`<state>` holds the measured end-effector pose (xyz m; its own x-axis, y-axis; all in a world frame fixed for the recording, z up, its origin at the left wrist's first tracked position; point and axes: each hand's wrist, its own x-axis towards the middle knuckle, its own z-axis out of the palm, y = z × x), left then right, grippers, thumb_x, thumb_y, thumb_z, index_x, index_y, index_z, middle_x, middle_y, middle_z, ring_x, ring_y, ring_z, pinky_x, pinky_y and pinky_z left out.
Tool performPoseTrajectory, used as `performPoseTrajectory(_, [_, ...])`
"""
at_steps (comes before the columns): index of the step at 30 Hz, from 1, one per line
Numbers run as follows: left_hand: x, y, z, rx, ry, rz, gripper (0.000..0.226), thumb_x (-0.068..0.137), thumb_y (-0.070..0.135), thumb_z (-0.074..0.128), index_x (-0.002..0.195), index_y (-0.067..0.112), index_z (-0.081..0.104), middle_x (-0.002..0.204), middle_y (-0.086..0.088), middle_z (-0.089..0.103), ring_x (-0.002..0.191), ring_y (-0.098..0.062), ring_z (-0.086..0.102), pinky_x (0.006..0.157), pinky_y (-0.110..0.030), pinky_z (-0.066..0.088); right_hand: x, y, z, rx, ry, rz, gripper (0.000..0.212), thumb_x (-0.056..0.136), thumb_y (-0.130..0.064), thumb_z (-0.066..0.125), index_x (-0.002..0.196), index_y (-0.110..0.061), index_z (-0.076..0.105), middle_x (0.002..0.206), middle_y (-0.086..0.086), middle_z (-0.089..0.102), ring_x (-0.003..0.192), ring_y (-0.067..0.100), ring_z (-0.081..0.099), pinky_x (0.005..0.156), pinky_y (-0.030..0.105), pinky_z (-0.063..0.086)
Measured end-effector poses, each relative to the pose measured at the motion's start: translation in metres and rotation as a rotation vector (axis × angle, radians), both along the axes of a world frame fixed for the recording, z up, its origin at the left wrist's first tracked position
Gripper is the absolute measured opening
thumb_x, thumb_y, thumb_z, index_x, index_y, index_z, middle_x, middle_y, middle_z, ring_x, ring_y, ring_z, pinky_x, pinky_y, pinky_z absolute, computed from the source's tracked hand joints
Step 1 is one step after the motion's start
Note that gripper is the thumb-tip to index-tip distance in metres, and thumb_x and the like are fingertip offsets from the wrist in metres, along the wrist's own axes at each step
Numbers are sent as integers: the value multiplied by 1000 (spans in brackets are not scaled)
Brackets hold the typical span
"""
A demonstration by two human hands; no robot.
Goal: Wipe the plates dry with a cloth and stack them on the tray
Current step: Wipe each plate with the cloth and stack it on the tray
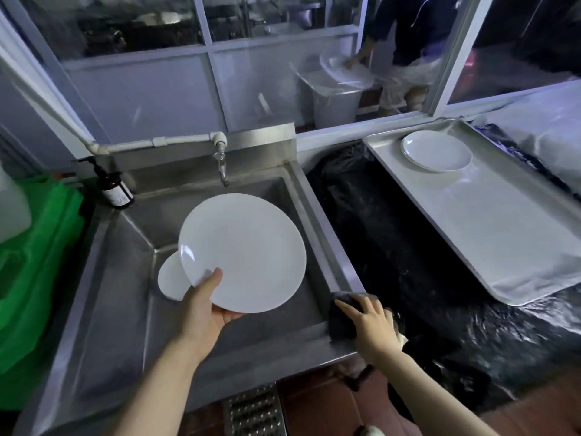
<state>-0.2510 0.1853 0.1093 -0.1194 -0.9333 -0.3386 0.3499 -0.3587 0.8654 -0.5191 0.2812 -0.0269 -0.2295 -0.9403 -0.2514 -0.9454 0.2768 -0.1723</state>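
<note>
We've got the big plate [242,251] pinched at its near rim in our left hand [206,305], tilted over the sink [317,212]. Right hand [372,322] lies on the dark cloth [344,316] at the sink corner, fingers spread — best to bunch it up first, then wipe both faces. Another plate [171,280] waits in the basin; one sits on the tray [490,228] already — black sheeting [377,221] in between.

Dim and bluish throughout; soft glare on the tray [503,234] at right; straight lines bowed toward frame edges; lower right smeared by blur.
</note>
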Motion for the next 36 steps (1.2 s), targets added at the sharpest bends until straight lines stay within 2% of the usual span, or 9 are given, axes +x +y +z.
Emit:
performPoseTrajectory(3, [-15,4,-8,14,-18,-13,23,94,18,56,98,38,67,98,6,73,96,-23,66,60,-41,59,-13,-2,5,100,-120,79,84,76,-41,67,146,-51,22,157,-7,15,140,25,18,106,43,25])
performPoseTrajectory(6, [-38,11,-13,9,-23,-53,29,94,18,55,92,43,69,91,11,75,91,-19,68,61,-40,60,-30,-2,22,52,-316,79,74,74,-50,69,142,-47,38,152,-11,30,138,21,26,106,40,29])
performPoseTrajectory(10, [-69,21,-22,48,-11,-49,23,95,17,55,102,37,63,97,7,73,96,-21,64,63,-40,60,-51,5,46,-233,-699,-127,40,86,-23,69,125,-24,62,112,-8,69,100,9,64,92,30,49])
performPoseTrajectory(13, [-92,31,-28,89,0,-55,19,95,18,55,107,31,62,105,3,70,98,-22,64,62,-39,60,-69,8,65,-264,-1081,-340,33,91,-12,63,124,-13,62,96,1,75,77,11,69,78,36,56])
performPoseTrajectory(18, [-127,51,-38,99,41,-109,22,87,25,60,109,28,63,97,5,76,93,-20,69,61,-39,59,-96,15,85,-79,-1547,-532,26,96,-18,57,121,-22,60,94,9,72,81,29,67,61,30,55])
performPoseTrajectory(21, [-136,57,-40,113,40,-174,38,77,32,64,114,25,63,104,0,75,94,-21,71,61,-37,59,-106,17,89,-3,-1647,-507,28,96,-19,56,123,-23,60,92,13,65,79,31,65,61,31,55])
performPoseTrajectory(28, [-157,27,-38,137,40,-331,36,79,33,65,114,26,68,113,-5,72,96,-22,71,63,-34,58,-123,3,85,-111,-1680,-538,41,87,2,54,119,-23,60,82,9,67,66,26,64,58,33,55])
performPoseTrajectory(33, [-185,-4,-29,135,50,-425,41,78,32,64,117,21,64,109,-3,74,92,-18,72,62,-28,58,-139,1,85,-250,-1728,-639,41,76,-5,64,112,-24,67,88,10,67,64,23,62,57,34,54])
performPoseTrajectory(36, [-205,-24,-35,58,-18,-442,34,90,29,55,123,21,59,99,0,75,80,-14,72,61,-28,57,-159,2,80,-353,-1711,-707,38,83,-2,62,115,-22,66,89,9,69,64,23,62,58,33,53])
